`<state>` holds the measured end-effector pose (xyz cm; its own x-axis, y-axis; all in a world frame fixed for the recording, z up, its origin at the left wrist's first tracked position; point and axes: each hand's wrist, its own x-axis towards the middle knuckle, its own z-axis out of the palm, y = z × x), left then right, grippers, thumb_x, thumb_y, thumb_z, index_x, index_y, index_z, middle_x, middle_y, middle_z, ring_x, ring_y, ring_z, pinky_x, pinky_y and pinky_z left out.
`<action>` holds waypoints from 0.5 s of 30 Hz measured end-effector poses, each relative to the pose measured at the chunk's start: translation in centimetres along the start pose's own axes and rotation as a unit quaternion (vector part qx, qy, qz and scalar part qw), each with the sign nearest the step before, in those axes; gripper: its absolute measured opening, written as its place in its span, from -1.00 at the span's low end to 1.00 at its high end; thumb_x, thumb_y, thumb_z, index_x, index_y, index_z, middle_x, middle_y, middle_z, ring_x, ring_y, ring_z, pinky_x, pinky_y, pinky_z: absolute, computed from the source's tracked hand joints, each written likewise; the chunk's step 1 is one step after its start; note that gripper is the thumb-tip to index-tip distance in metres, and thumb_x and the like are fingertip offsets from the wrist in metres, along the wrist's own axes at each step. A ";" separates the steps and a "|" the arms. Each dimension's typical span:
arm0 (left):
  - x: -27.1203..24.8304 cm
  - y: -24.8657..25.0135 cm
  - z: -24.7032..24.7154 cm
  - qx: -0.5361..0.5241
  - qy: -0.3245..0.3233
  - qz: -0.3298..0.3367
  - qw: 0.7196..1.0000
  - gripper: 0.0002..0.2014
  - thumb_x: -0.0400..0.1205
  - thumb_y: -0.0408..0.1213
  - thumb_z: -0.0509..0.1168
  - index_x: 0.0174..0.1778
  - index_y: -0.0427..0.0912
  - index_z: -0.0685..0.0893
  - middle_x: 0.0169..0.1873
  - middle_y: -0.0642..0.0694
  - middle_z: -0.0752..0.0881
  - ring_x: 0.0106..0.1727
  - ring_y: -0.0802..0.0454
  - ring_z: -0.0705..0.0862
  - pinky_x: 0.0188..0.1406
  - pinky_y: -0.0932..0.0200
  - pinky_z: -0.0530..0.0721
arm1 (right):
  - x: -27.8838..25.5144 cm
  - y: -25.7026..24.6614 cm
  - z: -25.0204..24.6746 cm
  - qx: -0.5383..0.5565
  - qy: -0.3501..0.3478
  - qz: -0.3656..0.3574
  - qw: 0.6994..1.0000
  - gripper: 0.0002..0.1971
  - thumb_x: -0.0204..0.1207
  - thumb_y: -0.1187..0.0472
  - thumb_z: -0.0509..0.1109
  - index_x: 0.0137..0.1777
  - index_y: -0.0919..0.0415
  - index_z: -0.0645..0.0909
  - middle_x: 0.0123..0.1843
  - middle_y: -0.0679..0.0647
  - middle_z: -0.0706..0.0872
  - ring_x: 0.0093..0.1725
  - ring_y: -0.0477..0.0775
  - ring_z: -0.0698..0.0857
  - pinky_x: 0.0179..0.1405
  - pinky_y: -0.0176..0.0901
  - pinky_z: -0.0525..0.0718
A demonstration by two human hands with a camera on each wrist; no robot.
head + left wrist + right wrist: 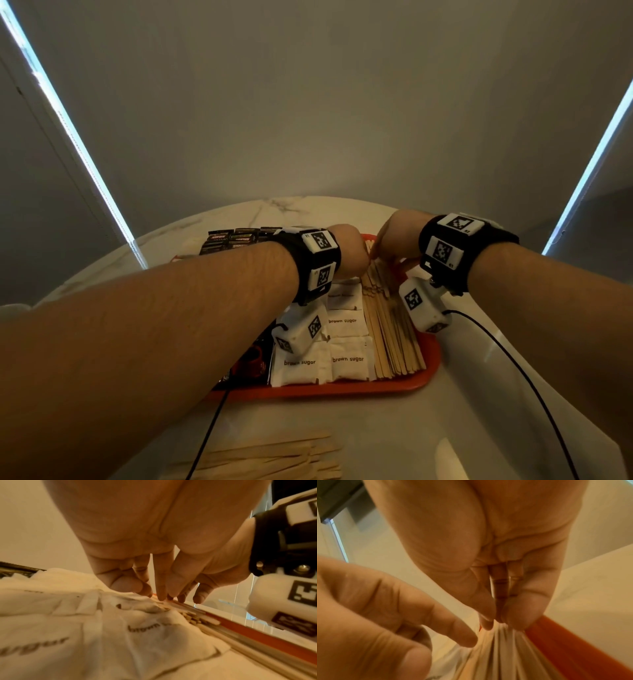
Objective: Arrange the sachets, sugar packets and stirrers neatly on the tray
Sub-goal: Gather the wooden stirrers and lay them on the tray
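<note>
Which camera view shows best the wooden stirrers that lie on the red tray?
The head view: it shows the whole row of stirrers along the tray's right side, beside the sugar packets. The left wrist view shows only a blurred strip of them; the right wrist view shows only the ends under the right hand.

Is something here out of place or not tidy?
Yes: a loose pile of stirrers lies on the table, outside the tray, fanned unevenly. The tray's sugar packets and stirrers look lined up.
</note>
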<state>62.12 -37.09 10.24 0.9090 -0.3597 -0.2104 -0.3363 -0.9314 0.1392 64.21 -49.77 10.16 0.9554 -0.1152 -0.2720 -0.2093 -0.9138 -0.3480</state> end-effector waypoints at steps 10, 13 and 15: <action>0.7 0.3 0.7 0.021 -0.010 0.035 0.999 -0.65 0.75 -0.17 0.35 0.45 -0.15 0.71 0.38 -0.16 0.72 0.35 -0.14 0.69 0.29 0.07 0.66 | 0.4 1.0 -0.4 -0.017 -0.019 -0.004 1.000 -0.74 0.56 0.15 0.55 0.20 0.20 0.78 0.12 0.11 0.83 0.13 0.12 0.81 0.19 0.06 0.81; 0.9 0.4 0.7 0.013 -0.006 0.026 1.000 -0.66 0.76 -0.19 0.33 0.44 -0.17 0.72 0.39 -0.17 0.72 0.37 -0.15 0.70 0.34 0.02 0.67 | 0.7 1.4 -0.4 -0.038 0.010 -0.025 0.999 -0.75 0.62 0.13 0.47 0.25 0.13 0.77 0.19 0.10 0.80 0.16 0.14 0.78 0.21 0.07 0.80; 0.9 0.4 0.7 0.004 -0.002 0.025 1.000 -0.66 0.76 -0.20 0.33 0.45 -0.17 0.71 0.39 -0.17 0.72 0.35 -0.15 0.71 0.31 0.04 0.68 | 1.1 1.9 -0.2 -0.039 -0.013 -0.027 0.999 -0.74 0.60 0.16 0.49 0.27 0.03 0.75 0.15 0.04 0.78 0.10 0.10 0.78 0.10 0.03 0.83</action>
<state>62.58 -37.86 9.40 0.8902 -0.4053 -0.2080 -0.3826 -0.9130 0.1414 64.92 -51.66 9.36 0.9588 -0.0547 -0.2788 -0.1388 -0.9463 -0.2918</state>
